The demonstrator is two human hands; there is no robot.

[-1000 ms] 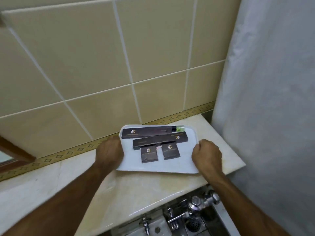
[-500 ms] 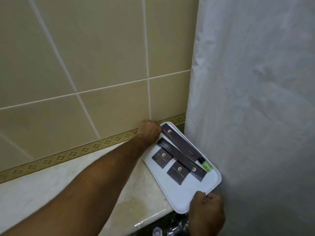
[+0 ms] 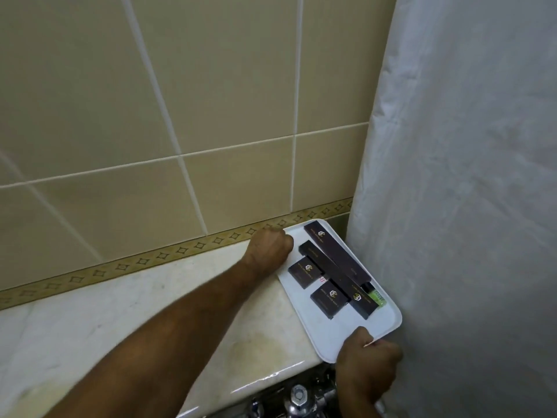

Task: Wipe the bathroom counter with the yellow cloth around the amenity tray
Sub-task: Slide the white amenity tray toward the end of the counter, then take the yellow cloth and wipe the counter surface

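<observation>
The pale marble bathroom counter (image 3: 105,336) is bare, and no yellow cloth is seen, so wiping is judged not yet begun. The left hand (image 3: 268,251) is clamped on the far edge of the white rectangular plastic amenity tray (image 3: 388,322), the right hand (image 3: 366,368) on its near edge, beside the white curtain (image 3: 467,206).

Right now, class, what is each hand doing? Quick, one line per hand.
Left hand: closed on the far end of the white tray.
Right hand: closed on the tray's near edge.
</observation>
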